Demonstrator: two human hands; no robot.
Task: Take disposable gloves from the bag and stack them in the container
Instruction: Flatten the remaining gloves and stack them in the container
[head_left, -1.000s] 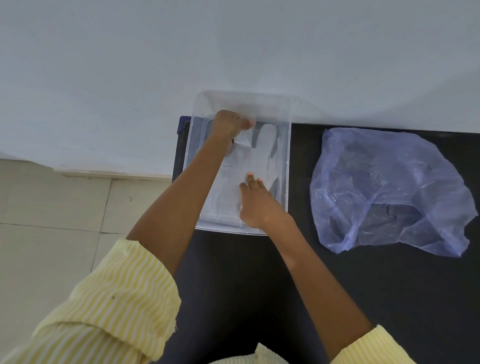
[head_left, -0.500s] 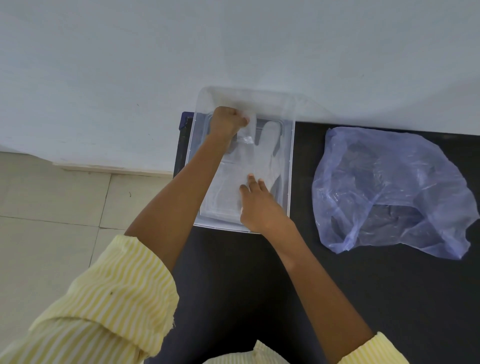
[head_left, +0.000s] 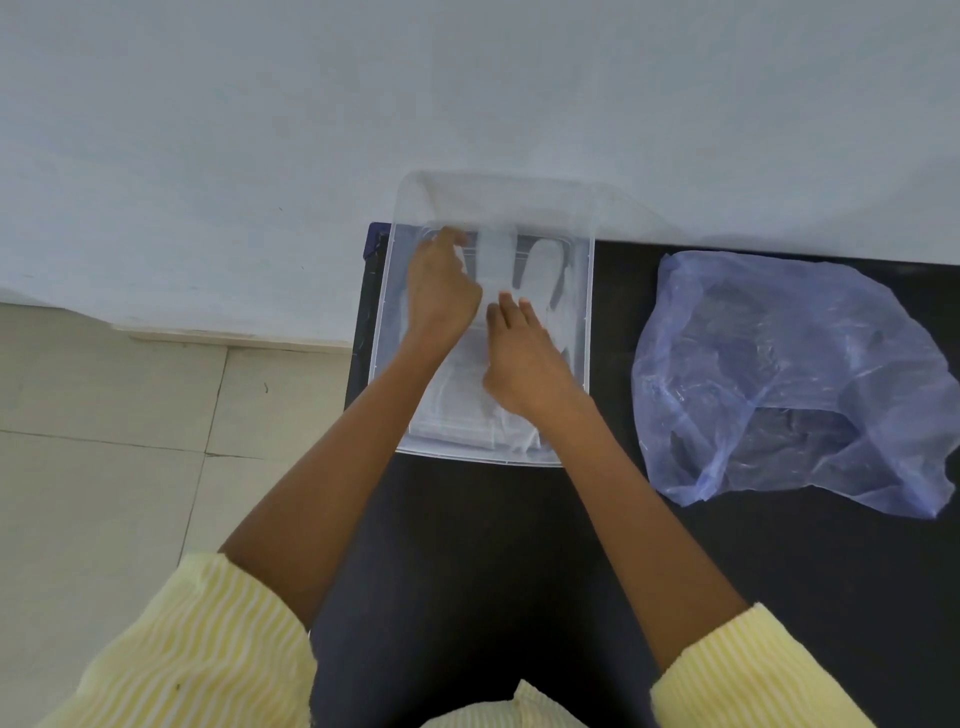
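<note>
Against white wall (head_left: 467, 93), black table (head_left: 519, 545).

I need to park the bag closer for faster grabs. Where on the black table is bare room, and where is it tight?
Bare: the black table in front of the clear container and the purple bag, beside the right forearm, and the strip between container and bag. Crowded: inside the container, where the left hand and right hand press the gloves.
</note>
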